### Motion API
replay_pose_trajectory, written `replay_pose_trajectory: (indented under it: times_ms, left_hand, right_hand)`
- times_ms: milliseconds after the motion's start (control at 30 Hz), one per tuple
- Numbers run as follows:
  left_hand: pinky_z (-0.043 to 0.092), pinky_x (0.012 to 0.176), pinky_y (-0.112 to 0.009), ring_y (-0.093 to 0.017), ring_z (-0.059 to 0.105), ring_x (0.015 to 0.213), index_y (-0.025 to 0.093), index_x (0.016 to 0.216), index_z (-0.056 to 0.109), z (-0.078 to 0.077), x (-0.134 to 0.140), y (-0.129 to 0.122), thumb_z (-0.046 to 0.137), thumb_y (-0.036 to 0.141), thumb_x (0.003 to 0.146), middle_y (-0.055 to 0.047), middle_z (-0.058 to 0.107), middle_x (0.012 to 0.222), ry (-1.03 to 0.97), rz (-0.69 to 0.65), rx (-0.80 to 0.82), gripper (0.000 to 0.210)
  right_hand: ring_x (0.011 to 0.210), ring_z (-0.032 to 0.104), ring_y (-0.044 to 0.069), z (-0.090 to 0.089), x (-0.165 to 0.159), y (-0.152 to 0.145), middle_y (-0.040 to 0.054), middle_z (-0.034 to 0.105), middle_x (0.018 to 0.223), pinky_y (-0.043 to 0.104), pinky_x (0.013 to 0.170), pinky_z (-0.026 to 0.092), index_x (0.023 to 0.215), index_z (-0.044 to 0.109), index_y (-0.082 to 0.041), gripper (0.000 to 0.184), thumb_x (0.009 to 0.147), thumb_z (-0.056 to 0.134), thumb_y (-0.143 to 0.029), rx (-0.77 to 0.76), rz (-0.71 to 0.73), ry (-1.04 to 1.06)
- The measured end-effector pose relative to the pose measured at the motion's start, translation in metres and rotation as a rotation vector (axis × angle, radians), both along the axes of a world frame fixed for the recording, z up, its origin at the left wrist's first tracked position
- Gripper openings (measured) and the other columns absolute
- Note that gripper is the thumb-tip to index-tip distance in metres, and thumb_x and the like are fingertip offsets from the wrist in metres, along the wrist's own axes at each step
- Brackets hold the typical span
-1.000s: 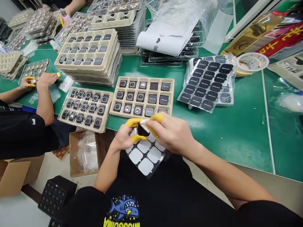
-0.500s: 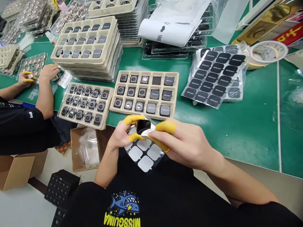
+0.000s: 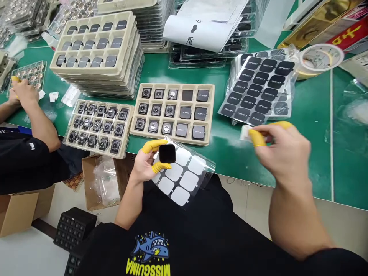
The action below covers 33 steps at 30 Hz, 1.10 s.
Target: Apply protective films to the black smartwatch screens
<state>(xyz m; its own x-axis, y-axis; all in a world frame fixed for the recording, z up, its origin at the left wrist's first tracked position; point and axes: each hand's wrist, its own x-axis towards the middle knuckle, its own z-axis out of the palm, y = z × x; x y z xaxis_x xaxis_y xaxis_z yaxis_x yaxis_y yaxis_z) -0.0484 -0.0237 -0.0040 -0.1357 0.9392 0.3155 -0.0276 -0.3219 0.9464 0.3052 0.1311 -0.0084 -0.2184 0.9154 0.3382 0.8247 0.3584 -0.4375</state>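
In my left hand (image 3: pixel 143 165), yellow-capped fingers pinch a square watch case (image 3: pixel 167 153) by its edges, its dark screen facing up. A clear sheet of pale rounded-square stickers (image 3: pixel 181 195) lies beneath the watch, against the same hand. Off to the right, over the table edge, my right hand (image 3: pixel 284 149) has its fingers closed on a small white cloth or wipe (image 3: pixel 245 132). Beyond the hands is a beige tray (image 3: pixel 210 115) of watch cases, some showing their backs and others dark labelled covers; one compartment shows only its dark bottom.
A second tray of watches (image 3: pixel 125 132) sits to the left, before a tall tray stack (image 3: pixel 120 71). Labelled sticker sheets (image 3: pixel 248 101) and a tape roll (image 3: pixel 322 57) lie at right. A co-worker's hands (image 3: pixel 27 94) are at far left; a carton (image 3: pixel 86 184) stands below.
My right hand has moved away from the watch to the right, carrying the white cloth. The watch screen and sticker sheet are now more exposed. The co-worker's hands have shifted.
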Motion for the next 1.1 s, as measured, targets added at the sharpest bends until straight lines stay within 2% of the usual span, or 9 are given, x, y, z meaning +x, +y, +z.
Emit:
replay_pose_trajectory:
  times_ms: [100,200,433,600,667,767,867,967,1100]
  left_hand:
    - [0.069,0.096,-0.027,-0.022,0.087,0.109,0.026,0.145,0.074,-0.001,0.003,0.005,0.106,0.039,0.078,-0.008,0.086,0.123,-0.022,-0.043,0.021,0.075]
    - [0.069,0.098,-0.027,-0.021,0.086,0.11,0.027,0.146,0.074,-0.002,0.006,0.01,0.105,0.041,0.079,-0.007,0.086,0.125,-0.019,-0.067,0.027,0.075]
    - [0.069,0.094,-0.028,-0.021,0.085,0.107,0.027,0.146,0.073,-0.002,0.011,0.014,0.102,0.045,0.082,-0.007,0.085,0.122,0.056,-0.039,0.043,0.073]
    - [0.068,0.093,-0.024,-0.019,0.085,0.105,0.028,0.146,0.074,0.002,0.012,0.011,0.104,0.043,0.08,-0.005,0.084,0.118,0.172,0.049,0.132,0.073]
    - [0.068,0.09,-0.024,-0.018,0.084,0.102,0.027,0.145,0.075,0.007,0.013,0.008,0.104,0.044,0.08,-0.004,0.083,0.115,0.253,0.122,0.173,0.073]
    - [0.066,0.077,-0.025,-0.017,0.079,0.09,0.029,0.149,0.073,0.016,0.016,0.002,0.102,0.039,0.083,-0.003,0.081,0.108,0.321,0.112,0.216,0.073]
    - [0.065,0.071,-0.026,-0.017,0.077,0.087,0.031,0.153,0.068,0.022,0.02,-0.006,0.098,0.033,0.089,-0.004,0.079,0.108,0.324,0.012,0.212,0.071]
    - [0.069,0.076,-0.032,-0.019,0.079,0.089,0.032,0.153,0.067,0.025,0.019,-0.009,0.087,0.039,0.099,-0.006,0.079,0.111,0.395,-0.04,0.173,0.058]
    - [0.071,0.079,-0.036,-0.022,0.081,0.093,0.026,0.146,0.069,0.039,0.014,0.0,0.074,0.041,0.107,-0.009,0.081,0.109,0.601,-0.211,0.261,0.041]
  right_hand:
    - [0.073,0.059,0.026,-0.014,0.047,0.005,0.0041,0.06,0.068,0.042,0.072,0.046,0.082,0.07,-0.026,0.008,0.077,0.07,-0.021,-0.16,-0.317,-0.031]
    - [0.071,0.056,0.026,-0.018,0.067,0.0,0.0016,0.056,0.065,0.043,0.074,0.047,0.076,0.063,-0.029,0.016,0.067,0.069,-0.017,-0.195,-0.466,-0.024]
    - [0.076,0.062,0.026,-0.017,0.056,-0.014,0.0045,0.065,0.075,0.04,0.074,0.048,0.082,0.07,-0.027,0.01,0.074,0.066,-0.029,-0.134,-0.348,0.08]
    - [0.077,0.05,0.026,-0.042,0.065,0.023,0.001,0.044,0.074,0.044,0.074,0.037,0.088,0.074,-0.024,0.012,0.078,0.069,-0.027,-0.19,-0.531,-0.098]
    - [0.08,0.048,0.028,-0.051,0.069,0.033,0.0017,0.042,0.078,0.046,0.076,0.038,0.093,0.077,-0.024,0.018,0.076,0.072,-0.027,-0.241,-0.568,-0.109]
    - [0.104,0.057,0.036,-0.048,0.06,0.018,0.0112,0.057,0.096,0.052,0.088,0.046,0.114,0.078,-0.022,0.041,0.073,0.075,-0.027,-0.181,-0.583,-0.069]
    - [0.121,0.063,0.038,-0.024,0.028,-0.027,0.0194,0.069,0.125,0.055,0.1,0.051,0.127,0.074,-0.021,0.042,0.088,0.074,-0.035,-0.151,-0.362,0.331]
    - [0.099,0.075,0.03,0.007,-0.013,-0.063,0.0122,0.079,0.111,0.044,0.086,0.06,0.106,0.08,-0.026,0.041,0.102,0.07,-0.065,-0.543,0.074,0.674]
    - [0.083,0.073,0.022,0.029,-0.048,-0.069,0.0091,0.081,0.092,0.034,0.076,0.057,0.087,0.083,-0.022,0.065,0.094,0.074,-0.087,-1.048,0.284,1.029]
